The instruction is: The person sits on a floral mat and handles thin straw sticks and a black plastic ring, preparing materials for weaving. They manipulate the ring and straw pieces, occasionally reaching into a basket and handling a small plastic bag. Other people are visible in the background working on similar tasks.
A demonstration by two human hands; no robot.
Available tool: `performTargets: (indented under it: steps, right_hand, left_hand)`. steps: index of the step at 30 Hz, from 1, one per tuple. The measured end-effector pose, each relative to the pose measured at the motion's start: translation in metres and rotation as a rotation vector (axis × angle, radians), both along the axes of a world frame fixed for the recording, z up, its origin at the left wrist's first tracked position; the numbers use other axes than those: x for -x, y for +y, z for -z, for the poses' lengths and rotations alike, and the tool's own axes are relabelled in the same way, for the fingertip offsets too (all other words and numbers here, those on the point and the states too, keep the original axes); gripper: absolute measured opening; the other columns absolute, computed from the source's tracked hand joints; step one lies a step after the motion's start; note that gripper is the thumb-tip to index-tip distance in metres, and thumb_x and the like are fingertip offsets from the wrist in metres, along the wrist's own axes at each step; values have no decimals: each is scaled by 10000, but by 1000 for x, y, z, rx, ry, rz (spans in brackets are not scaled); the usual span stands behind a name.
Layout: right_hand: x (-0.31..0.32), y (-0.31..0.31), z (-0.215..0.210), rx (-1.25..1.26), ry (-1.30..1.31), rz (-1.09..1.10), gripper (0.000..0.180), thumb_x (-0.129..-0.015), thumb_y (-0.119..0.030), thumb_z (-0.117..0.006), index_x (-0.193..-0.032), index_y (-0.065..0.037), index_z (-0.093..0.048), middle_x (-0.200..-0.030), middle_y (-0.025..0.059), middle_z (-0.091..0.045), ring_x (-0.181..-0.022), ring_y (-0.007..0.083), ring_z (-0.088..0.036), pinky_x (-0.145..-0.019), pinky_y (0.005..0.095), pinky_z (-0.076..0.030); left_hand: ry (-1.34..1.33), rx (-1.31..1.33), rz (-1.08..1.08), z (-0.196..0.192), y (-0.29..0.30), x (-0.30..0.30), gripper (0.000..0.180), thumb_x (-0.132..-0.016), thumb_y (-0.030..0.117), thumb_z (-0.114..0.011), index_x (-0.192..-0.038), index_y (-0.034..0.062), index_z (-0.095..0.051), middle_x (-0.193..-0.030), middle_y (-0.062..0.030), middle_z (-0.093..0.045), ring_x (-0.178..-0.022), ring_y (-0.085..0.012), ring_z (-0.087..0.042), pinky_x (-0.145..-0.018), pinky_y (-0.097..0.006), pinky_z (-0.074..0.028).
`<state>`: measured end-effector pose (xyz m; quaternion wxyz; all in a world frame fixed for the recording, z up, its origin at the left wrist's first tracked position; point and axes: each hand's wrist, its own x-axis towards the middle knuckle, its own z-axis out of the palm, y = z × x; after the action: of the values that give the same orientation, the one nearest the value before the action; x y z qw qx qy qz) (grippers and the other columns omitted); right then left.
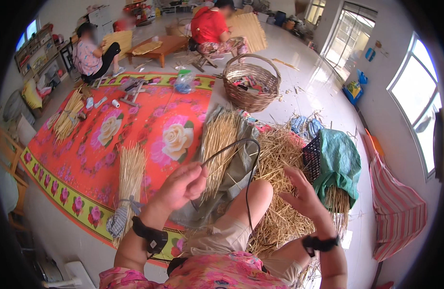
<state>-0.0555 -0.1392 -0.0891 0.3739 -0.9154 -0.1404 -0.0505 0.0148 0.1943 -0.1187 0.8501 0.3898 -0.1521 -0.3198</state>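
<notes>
My left hand (186, 185) is raised above the mat's edge, its fingers curled together. A thin black cord (248, 192) runs from its fingertips, arches over my knee and drops toward my lap. My right hand (301, 195) hangs over loose straw with its fingers stretched and apart, holding nothing. Between my hands, a bunch of straw stalks (219, 144) lies on a grey-green sheet (186, 212). A tied straw bundle (130, 173), bound with grey cloth, lies left of my left hand. The heap of loose straw (279, 164) spreads under and beyond my right hand.
A floral red mat (140, 120) covers the left floor, with another straw bundle (68, 115). A wicker basket (250, 91) stands ahead. A dark crate (312, 154) and green sack (340, 164) stand right. Two people (210, 29) sit farther back near a low wooden table (161, 46).
</notes>
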Motion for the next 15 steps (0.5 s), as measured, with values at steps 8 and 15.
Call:
performTargets:
  steps: [8, 15]
  right_hand:
    - [-77, 80, 37, -423, -224, -12, 220, -961, -159, -483, -1119, -27, -561, -772, 34, -547, -704, 121, -494, -657, 262, -430]
    - [-85, 136, 64, -249, 193, -16, 231, -951, -214, -453, -1011, -13, -548, -779, 270, -596, -793, 440, -585, -656, 483, -453]
  left_hand:
    - [-3, -83, -108, -33, -1, 13, 288, -986, 294, -395, -961, 41, -530, -617, 10, -441, -453, -45, -298, -412, -191, -239]
    - [90, 41, -340, -9, 17, -5, 287, -973, 332, -447, -946, 66, -550, -663, 37, -453, -454, -21, -294, -398, -172, -229]
